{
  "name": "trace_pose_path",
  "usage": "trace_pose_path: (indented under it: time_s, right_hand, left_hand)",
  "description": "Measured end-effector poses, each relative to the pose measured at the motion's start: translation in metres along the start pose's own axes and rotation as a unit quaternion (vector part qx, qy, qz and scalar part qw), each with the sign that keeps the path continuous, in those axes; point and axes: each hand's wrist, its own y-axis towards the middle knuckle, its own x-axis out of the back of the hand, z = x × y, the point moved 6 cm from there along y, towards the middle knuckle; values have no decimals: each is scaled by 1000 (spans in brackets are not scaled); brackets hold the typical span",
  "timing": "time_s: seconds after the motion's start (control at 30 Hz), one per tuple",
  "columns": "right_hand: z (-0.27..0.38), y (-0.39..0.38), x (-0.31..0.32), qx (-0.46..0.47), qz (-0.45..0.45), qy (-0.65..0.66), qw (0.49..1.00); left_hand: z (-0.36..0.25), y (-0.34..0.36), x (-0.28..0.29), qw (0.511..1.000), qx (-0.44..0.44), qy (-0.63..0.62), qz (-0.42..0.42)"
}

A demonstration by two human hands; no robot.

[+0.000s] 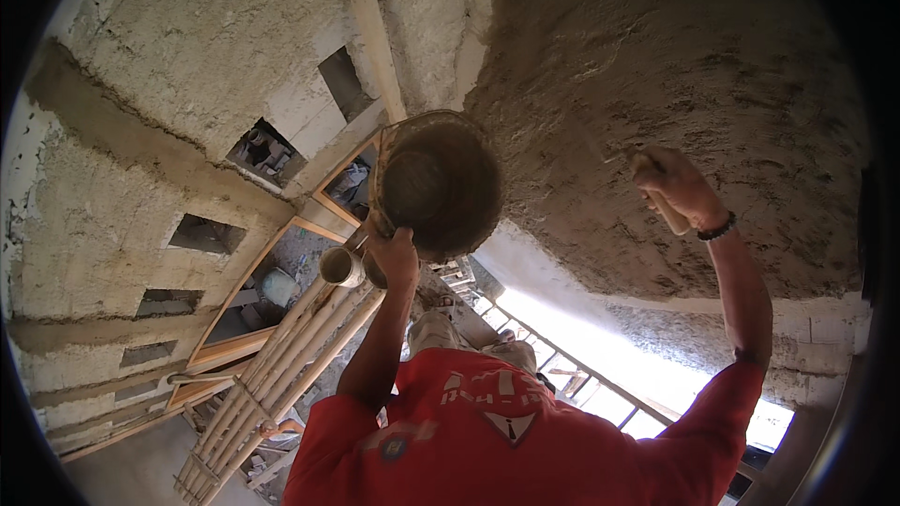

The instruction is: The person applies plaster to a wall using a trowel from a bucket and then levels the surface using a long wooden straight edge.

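My left hand (394, 256) is closed on the near rim of a round, dark bucket (473, 155), held tilted so that its inside shows. Mortar smears coat the bucket's wall, and a dark patch lies at its bottom. Raised to the right, my right hand (677, 187) grips a trowel by its light wooden handle (671, 214). The trowel's blade is mostly hidden by the hand and blends into the brown wall. Close by that hand, wet, rough plaster (581, 84) covers a broad stretch of wall.
Bamboo poles (272, 356) lashed together run at lower left, with a small pale pot (340, 267) by their end. A wooden beam (370, 28) stands against the left wall, which has several square openings (267, 152). A ladder-like railing (581, 370) crosses the bright gap below.
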Motion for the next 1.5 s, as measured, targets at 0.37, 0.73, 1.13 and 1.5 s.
trace_pose_path:
  time_s: [0.37, 0.73, 1.13, 1.5]
  right_hand:
    - [-9, 39, -214, -69, 127, 538, 830]
    - [67, 54, -201, 371, -140, -304, 866]
    - [66, 45, -147, 357, -97, -541, 756]
    - [38, 45, -134, 326, -169, -525, 768]
  left_hand:
    - [-39, -32, -58, 994, -42, -55, 82]
    - [-67, 0, -63, 982, -75, -39, 167]
    - [-69, 1, -74, 975, -78, -25, 205]
    - [-85, -22, -85, 972, -116, 82, 185]
